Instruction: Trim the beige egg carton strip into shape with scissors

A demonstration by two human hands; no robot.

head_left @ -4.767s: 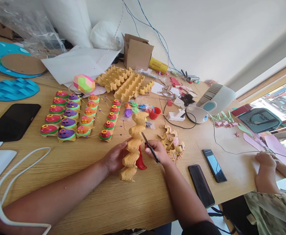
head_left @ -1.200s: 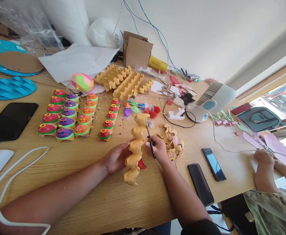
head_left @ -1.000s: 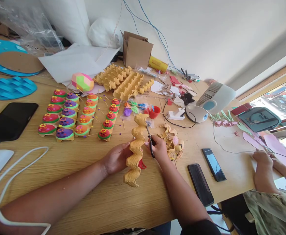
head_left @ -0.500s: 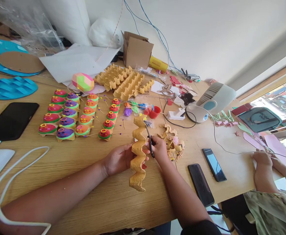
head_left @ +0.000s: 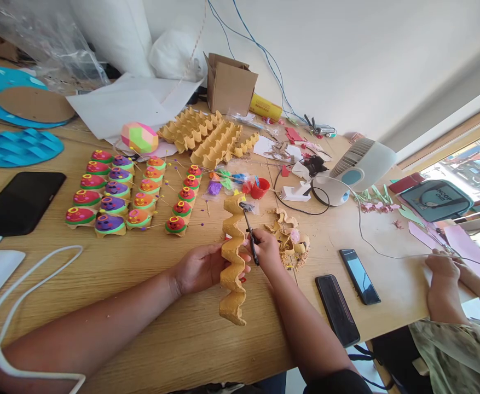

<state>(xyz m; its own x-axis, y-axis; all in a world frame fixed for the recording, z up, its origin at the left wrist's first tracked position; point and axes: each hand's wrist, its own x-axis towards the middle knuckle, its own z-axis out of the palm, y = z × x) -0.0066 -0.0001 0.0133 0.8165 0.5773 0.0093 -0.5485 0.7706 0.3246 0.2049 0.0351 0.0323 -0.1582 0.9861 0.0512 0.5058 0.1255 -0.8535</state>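
Note:
A wavy strip of yellow egg carton [head_left: 233,257] is held upright over the table by my left hand [head_left: 201,268], whose fingers wrap behind it from the left. My right hand [head_left: 267,251] grips dark-handled scissors [head_left: 253,246] just right of the strip. Their blades point up toward the strip's upper edge; whether they touch it I cannot tell. Right of my right hand lies a pile of carton scraps [head_left: 289,241]. To the left, painted carton strips with smiling faces [head_left: 179,208] stand in rows.
Uncut egg-carton pieces [head_left: 215,145] lie at the back, near a red cup [head_left: 259,189] and a white fan [head_left: 357,169]. Two phones [head_left: 359,276] rest at right, beside another person's hands [head_left: 443,265]. A black tablet [head_left: 18,202] and white cable [head_left: 1,328] are at left.
The carton strip's lower end has shifted slightly down and to the right. My hands and the scissors have barely moved.

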